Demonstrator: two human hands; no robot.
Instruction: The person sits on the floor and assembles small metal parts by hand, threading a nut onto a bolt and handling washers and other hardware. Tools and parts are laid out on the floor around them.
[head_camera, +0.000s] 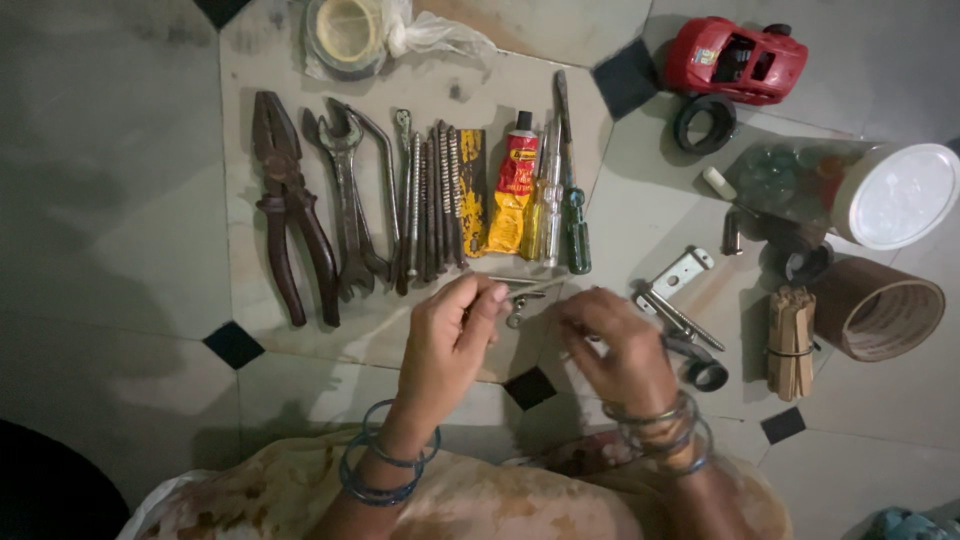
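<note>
1. The left hand (445, 335) hovers over the tiled floor (110, 250), bangles on its wrist, its fingers (487, 300) pinched together on a small metal piece; what it is I cannot tell.
2. The right hand (618, 345) sits just beside it, fingers curled inward; whether they grip anything is too blurred to tell.
3. Between the 2 hands lie small bolts (520, 298) on the floor.
4. Right of the right hand are a metal bracket (678, 275), a dark ring (708, 374), a bundle of wooden sticks (791, 340) and a cardboard tube (880, 308) on its side.
5. Beyond the hands a row of tools lies side by side: pliers (290, 205), a spanner (347, 195), long threaded rods (430, 200), a red and yellow glue tube (513, 195) and a green-handled screwdriver (576, 225).
6. Farther right, a clear jar with a white lid (895, 195) lies tipped over.
7. Farthest are a roll of tape (345, 35) and a red toy car (735, 60).
</note>
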